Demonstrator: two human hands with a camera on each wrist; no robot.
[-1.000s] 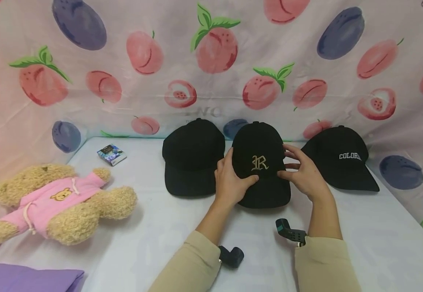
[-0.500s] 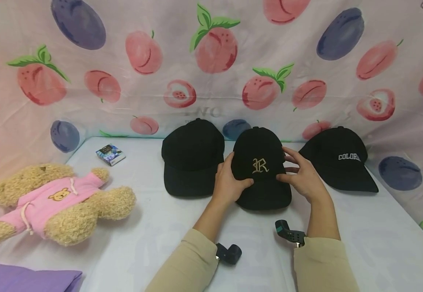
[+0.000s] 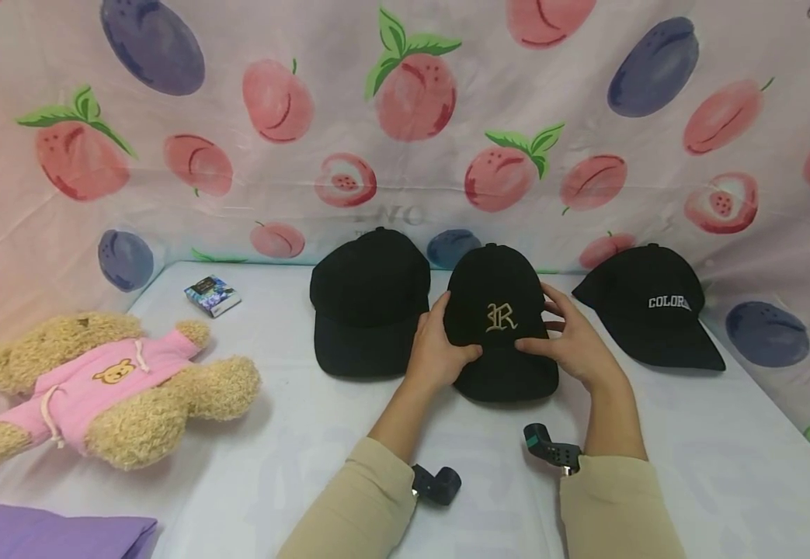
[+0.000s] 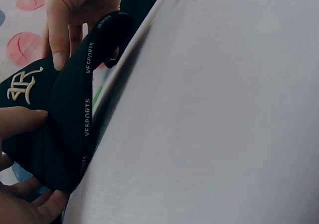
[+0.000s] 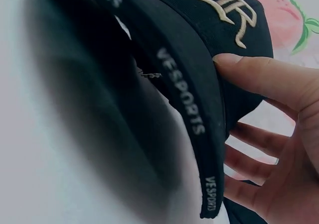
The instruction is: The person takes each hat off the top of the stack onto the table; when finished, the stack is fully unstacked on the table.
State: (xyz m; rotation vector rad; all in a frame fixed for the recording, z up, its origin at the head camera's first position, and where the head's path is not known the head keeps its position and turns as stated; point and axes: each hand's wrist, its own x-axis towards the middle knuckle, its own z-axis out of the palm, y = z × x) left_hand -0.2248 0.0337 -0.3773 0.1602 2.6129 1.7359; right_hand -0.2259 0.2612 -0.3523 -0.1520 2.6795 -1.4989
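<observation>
In the head view, a black baseball cap (image 3: 498,283) with a gold embroidered letter R sits in the middle of the row, brim towards me. My left hand (image 3: 436,351) grips its left side, thumb on the front where the brim meets the crown. From the other side my right hand (image 3: 579,349) holds it, thumb below the letter and fingers along the right edge. Both wrist views show white VESPORTS lettering along the edge of the brim (image 4: 70,99). To the left stands a plain black cap (image 3: 370,303), and to the right a black cap (image 3: 649,310) lettered COLOR.
A teddy bear (image 3: 114,388) in a pink hoodie lies at the left on the white-covered table (image 3: 265,481). Behind it is a small blue patterned box (image 3: 212,296). Purple fabric (image 3: 55,532) lies at the front left corner. A fruit-print curtain (image 3: 418,171) hangs behind.
The cap with the R has come slightly down and towards me, with its top lower than before. My right thumb has slid left across its front. Other things have stayed put.
</observation>
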